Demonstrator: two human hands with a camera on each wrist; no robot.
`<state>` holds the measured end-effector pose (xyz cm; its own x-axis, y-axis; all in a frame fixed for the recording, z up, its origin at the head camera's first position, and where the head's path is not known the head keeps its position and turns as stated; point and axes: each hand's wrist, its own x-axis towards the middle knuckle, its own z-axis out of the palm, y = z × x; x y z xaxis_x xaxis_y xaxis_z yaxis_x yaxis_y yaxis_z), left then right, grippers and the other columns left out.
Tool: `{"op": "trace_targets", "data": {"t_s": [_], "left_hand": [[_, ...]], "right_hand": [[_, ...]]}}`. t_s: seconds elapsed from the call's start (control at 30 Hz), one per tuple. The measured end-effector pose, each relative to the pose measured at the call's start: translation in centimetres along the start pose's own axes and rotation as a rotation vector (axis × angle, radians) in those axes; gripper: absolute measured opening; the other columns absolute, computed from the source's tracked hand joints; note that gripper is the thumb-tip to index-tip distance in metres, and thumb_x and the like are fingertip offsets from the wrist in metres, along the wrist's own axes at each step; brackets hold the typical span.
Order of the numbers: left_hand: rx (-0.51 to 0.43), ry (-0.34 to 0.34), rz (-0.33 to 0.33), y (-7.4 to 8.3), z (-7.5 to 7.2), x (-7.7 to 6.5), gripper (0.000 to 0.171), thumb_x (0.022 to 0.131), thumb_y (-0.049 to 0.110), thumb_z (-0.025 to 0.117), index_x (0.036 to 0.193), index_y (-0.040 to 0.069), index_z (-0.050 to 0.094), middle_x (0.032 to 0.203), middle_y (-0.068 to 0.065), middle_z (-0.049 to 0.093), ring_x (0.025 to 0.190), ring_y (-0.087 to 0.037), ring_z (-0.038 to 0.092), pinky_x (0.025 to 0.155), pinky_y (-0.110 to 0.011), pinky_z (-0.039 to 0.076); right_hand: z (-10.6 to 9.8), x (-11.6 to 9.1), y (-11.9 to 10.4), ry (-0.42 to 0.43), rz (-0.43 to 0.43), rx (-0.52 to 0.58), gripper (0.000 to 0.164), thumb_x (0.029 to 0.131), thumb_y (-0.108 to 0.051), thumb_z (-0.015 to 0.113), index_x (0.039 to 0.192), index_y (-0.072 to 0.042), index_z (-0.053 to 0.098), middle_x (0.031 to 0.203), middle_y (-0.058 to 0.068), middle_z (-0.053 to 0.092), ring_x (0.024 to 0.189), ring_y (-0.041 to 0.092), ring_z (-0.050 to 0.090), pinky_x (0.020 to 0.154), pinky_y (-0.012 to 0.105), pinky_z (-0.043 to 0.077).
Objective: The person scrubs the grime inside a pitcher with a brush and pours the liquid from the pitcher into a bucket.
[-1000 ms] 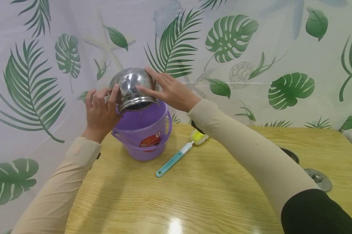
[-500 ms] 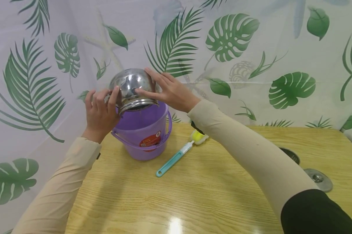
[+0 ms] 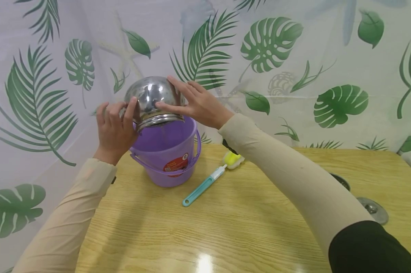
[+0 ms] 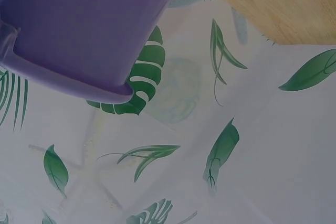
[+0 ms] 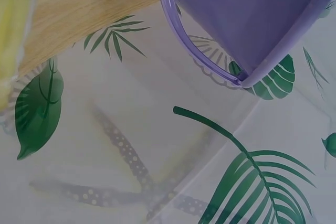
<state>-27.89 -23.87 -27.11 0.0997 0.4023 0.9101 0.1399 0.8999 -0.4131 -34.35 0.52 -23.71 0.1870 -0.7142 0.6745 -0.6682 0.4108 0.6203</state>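
Above the purple bucket (image 3: 171,142) a shiny stainless steel pot (image 3: 152,93) is held tipped over, its mouth facing down. My left hand (image 3: 115,131) grips the pot's left side near the rim. My right hand (image 3: 200,104) holds the right side, thumb and fingers spread against the outside wall. A faint thin trickle seems to hang below the rim. The bucket, with a red label and its handle lowered, stands upright on the table. Both wrist views show the bucket's wall (image 4: 89,30) and its handle (image 5: 181,32), but neither hand nor pot.
A sponge brush with a teal handle (image 3: 202,189) and yellow head (image 3: 232,159) lies right of the bucket. Farther right on the wooden table (image 3: 226,231) are a metal lid (image 3: 374,209) and a dark round vessel (image 3: 342,181), partly behind the right arm. Leaf-print sheeting (image 3: 294,102) hangs behind.
Both hands have lifted the pot slightly and shifted it a little left. Its mouth now faces farther down, showing less of the inside. Bucket and brush have stayed put.
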Motion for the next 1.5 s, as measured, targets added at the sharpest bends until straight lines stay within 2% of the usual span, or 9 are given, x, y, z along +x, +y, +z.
{"op": "trace_targets", "data": {"t_s": [0.2, 0.33, 0.43, 0.6, 0.7, 1.03, 1.23, 1.3, 1.5], "left_hand": [[0.010, 0.017, -0.013, -0.11, 0.13, 0.26, 0.054, 0.076, 0.003, 0.057, 0.127, 0.013, 0.042, 0.104, -0.013, 0.045, 0.082, -0.032, 0.051, 0.090, -0.049, 0.042], [0.018, 0.017, -0.010, -0.18, 0.15, 0.40, 0.054, 0.077, 0.004, 0.058, 0.127, 0.013, 0.041, 0.105, -0.013, 0.045, 0.083, -0.032, 0.051, 0.091, -0.049, 0.041], [0.021, 0.018, -0.013, -0.18, 0.13, 0.48, 0.053, 0.077, 0.004, 0.058, 0.127, 0.013, 0.042, 0.104, -0.013, 0.045, 0.083, -0.031, 0.051, 0.091, -0.049, 0.041], [0.012, 0.013, -0.020, -0.14, 0.12, 0.62, 0.051, 0.079, 0.006, 0.058, 0.127, 0.013, 0.041, 0.107, -0.014, 0.046, 0.086, -0.032, 0.052, 0.091, -0.049, 0.041], [0.003, 0.001, -0.023, -0.15, 0.06, 0.69, 0.050, 0.080, 0.008, 0.059, 0.126, 0.013, 0.041, 0.110, -0.014, 0.046, 0.091, -0.032, 0.053, 0.092, -0.049, 0.041], [-0.022, -0.012, -0.027, -0.13, -0.07, 0.92, 0.050, 0.081, 0.011, 0.060, 0.127, 0.013, 0.041, 0.119, -0.014, 0.048, 0.102, -0.032, 0.055, 0.093, -0.049, 0.041], [-0.032, -0.026, -0.020, -0.26, -0.07, 0.84, 0.053, 0.080, 0.009, 0.059, 0.128, 0.013, 0.039, 0.124, -0.014, 0.047, 0.110, -0.032, 0.053, 0.097, -0.047, 0.041], [-0.036, -0.033, -0.018, -0.32, -0.07, 0.78, 0.053, 0.080, 0.009, 0.059, 0.128, 0.014, 0.038, 0.124, -0.013, 0.046, 0.112, -0.032, 0.052, 0.098, -0.047, 0.040], [-0.048, -0.032, -0.018, -0.29, -0.01, 0.41, 0.053, 0.081, 0.008, 0.059, 0.128, 0.015, 0.036, 0.125, -0.013, 0.045, 0.113, -0.031, 0.051, 0.098, -0.047, 0.040]], "right_hand": [[-0.22, 0.41, 0.23, 0.009, -0.006, -0.021, 0.054, 0.094, 0.004, 0.042, 0.129, -0.037, 0.052, 0.137, 0.025, 0.042, 0.115, 0.033, 0.055, 0.096, 0.043, 0.046], [-0.41, 0.58, 0.32, 0.010, -0.005, -0.058, 0.072, 0.095, 0.003, 0.040, 0.145, -0.045, 0.021, 0.137, 0.024, 0.042, 0.117, 0.033, 0.055, 0.097, 0.044, 0.046], [-0.48, 0.67, 0.36, 0.012, -0.009, -0.094, 0.081, 0.095, 0.002, 0.041, 0.147, -0.045, 0.000, 0.137, 0.023, 0.043, 0.117, 0.032, 0.055, 0.097, 0.043, 0.045], [-0.45, 0.68, 0.50, 0.030, -0.020, -0.168, 0.059, 0.095, -0.002, 0.043, 0.136, -0.043, 0.032, 0.137, 0.021, 0.045, 0.114, 0.031, 0.056, 0.098, 0.044, 0.044], [-0.47, 0.68, 0.58, 0.031, -0.027, -0.215, 0.051, 0.095, -0.005, 0.044, 0.130, -0.043, 0.043, 0.137, 0.020, 0.046, 0.117, 0.030, 0.054, 0.102, 0.044, 0.040], [-0.52, 0.63, 0.79, 0.033, -0.055, -0.303, 0.056, 0.095, -0.011, 0.048, 0.136, -0.044, 0.031, 0.138, 0.017, 0.046, 0.128, 0.028, 0.046, 0.108, 0.047, 0.033], [-0.24, 0.61, 0.80, 0.041, -0.057, -0.305, 0.077, 0.095, -0.013, 0.048, 0.149, -0.042, 0.000, 0.139, 0.016, 0.046, 0.129, 0.028, 0.046, 0.109, 0.047, 0.032], [-0.13, 0.60, 0.80, 0.046, -0.061, -0.303, 0.075, 0.095, -0.013, 0.048, 0.149, -0.043, 0.005, 0.138, 0.016, 0.047, 0.128, 0.028, 0.046, 0.108, 0.047, 0.034], [-0.04, 0.50, 0.44, 0.026, -0.071, -0.314, 0.053, 0.095, -0.010, 0.046, 0.132, -0.046, 0.041, 0.137, 0.016, 0.047, 0.127, 0.029, 0.047, 0.107, 0.048, 0.034]]}}
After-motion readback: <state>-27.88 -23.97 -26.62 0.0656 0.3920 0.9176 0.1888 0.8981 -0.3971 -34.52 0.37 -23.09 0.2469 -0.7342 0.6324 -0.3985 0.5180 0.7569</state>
